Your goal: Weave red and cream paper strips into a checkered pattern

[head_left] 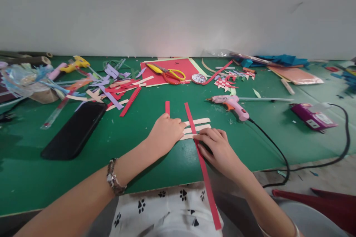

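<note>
Several pale paper strips lie side by side on the green table. Across them runs a long red paper strip, its near end hanging over the table edge above my lap. My left hand, fingers curled, presses on the left ends of the pale strips. From beneath it sticks out the far end of a second red strip. My right hand has its fingertips closed on the long red strip where it crosses the nearest pale strip. Part of the strips is hidden under both hands.
A pink glue gun with a black cord lies to the right, near a purple box. On the left are a black phone and loose paper strips. Yellow-handled scissors rest on red paper at the back.
</note>
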Demonstrator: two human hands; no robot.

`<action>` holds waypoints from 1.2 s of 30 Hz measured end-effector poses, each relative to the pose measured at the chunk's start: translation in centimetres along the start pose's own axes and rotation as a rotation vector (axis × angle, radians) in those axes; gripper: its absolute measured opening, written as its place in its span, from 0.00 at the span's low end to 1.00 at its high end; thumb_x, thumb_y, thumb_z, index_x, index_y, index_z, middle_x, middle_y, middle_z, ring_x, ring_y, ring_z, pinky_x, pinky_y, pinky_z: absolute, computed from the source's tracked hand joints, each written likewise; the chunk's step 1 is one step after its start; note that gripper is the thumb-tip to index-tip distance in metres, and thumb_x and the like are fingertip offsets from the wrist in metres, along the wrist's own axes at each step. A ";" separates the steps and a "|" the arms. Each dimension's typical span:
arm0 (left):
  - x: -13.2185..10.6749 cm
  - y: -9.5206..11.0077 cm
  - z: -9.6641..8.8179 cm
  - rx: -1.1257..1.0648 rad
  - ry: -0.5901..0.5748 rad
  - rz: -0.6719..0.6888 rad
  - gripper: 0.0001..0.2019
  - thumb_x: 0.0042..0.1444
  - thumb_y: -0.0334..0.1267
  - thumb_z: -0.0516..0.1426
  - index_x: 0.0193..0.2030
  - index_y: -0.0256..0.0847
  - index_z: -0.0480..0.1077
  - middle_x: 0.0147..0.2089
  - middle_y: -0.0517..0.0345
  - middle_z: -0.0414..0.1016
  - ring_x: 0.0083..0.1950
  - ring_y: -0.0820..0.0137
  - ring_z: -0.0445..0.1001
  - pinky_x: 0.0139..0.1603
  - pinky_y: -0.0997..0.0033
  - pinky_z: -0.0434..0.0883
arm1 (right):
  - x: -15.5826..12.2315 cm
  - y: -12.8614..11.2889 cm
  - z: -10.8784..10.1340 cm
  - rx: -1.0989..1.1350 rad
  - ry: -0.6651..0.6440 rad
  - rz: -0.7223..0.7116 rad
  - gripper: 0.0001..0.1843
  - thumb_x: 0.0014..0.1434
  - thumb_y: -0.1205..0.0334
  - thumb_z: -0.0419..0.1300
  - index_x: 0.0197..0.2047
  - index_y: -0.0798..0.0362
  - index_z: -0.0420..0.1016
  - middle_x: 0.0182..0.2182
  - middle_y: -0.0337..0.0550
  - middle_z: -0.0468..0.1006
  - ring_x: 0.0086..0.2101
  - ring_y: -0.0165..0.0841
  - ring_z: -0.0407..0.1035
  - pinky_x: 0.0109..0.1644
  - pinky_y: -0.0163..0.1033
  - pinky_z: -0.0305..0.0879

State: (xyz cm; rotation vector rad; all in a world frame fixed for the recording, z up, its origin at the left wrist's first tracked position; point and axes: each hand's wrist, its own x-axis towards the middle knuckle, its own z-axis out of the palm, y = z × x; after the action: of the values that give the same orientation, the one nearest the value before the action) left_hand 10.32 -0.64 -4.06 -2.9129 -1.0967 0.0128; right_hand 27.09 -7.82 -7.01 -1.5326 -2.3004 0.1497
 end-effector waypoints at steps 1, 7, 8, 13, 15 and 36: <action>0.0 -0.1 -0.2 -0.011 -0.022 -0.007 0.06 0.56 0.32 0.54 0.39 0.38 0.71 0.32 0.56 0.76 0.32 0.66 0.73 0.33 0.68 0.57 | 0.0 0.0 0.0 0.002 0.002 0.000 0.10 0.59 0.68 0.49 0.41 0.52 0.69 0.36 0.43 0.72 0.38 0.33 0.64 0.44 0.43 0.54; 0.2 0.0 -0.6 -0.036 -0.042 -0.041 0.04 0.55 0.32 0.55 0.36 0.37 0.71 0.33 0.57 0.76 0.31 0.68 0.73 0.32 0.69 0.57 | 0.0 0.0 0.1 -0.007 -0.017 0.001 0.10 0.58 0.69 0.49 0.41 0.52 0.69 0.37 0.43 0.72 0.38 0.33 0.64 0.45 0.43 0.54; 0.2 0.0 -0.6 -0.037 -0.040 -0.043 0.04 0.55 0.32 0.55 0.36 0.37 0.71 0.32 0.57 0.76 0.31 0.68 0.73 0.32 0.69 0.57 | 0.0 0.0 0.1 -0.011 -0.017 0.001 0.11 0.58 0.69 0.49 0.41 0.51 0.69 0.37 0.43 0.72 0.39 0.33 0.64 0.45 0.43 0.54; 0.1 -0.1 0.1 -0.033 -0.008 -0.040 0.04 0.56 0.32 0.54 0.35 0.37 0.70 0.31 0.57 0.75 0.31 0.68 0.72 0.34 0.68 0.58 | 0.0 0.0 0.0 -0.022 -0.004 0.001 0.11 0.59 0.68 0.48 0.41 0.51 0.69 0.36 0.43 0.72 0.38 0.34 0.65 0.44 0.43 0.55; -0.2 -0.6 0.2 -0.073 0.011 -0.010 0.05 0.57 0.32 0.53 0.36 0.38 0.69 0.33 0.57 0.75 0.33 0.69 0.71 0.35 0.69 0.59 | 0.0 0.0 0.0 -0.023 -0.002 -0.001 0.11 0.59 0.68 0.48 0.41 0.51 0.69 0.36 0.43 0.72 0.38 0.34 0.64 0.44 0.43 0.55; -3.3 -5.9 2.2 -0.503 0.040 0.103 0.12 0.57 0.41 0.52 0.44 0.39 0.68 0.44 0.53 0.68 0.45 0.66 0.67 0.45 0.67 0.64 | 0.0 0.2 0.0 0.026 -0.004 -0.005 0.10 0.58 0.69 0.49 0.41 0.52 0.69 0.37 0.42 0.73 0.38 0.33 0.64 0.43 0.41 0.53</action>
State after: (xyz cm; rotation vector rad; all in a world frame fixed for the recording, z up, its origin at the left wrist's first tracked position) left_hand 3.92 1.71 -6.07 -3.3834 -1.0718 -0.3697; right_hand 27.24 -7.73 -7.02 -1.5154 -2.2955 0.1807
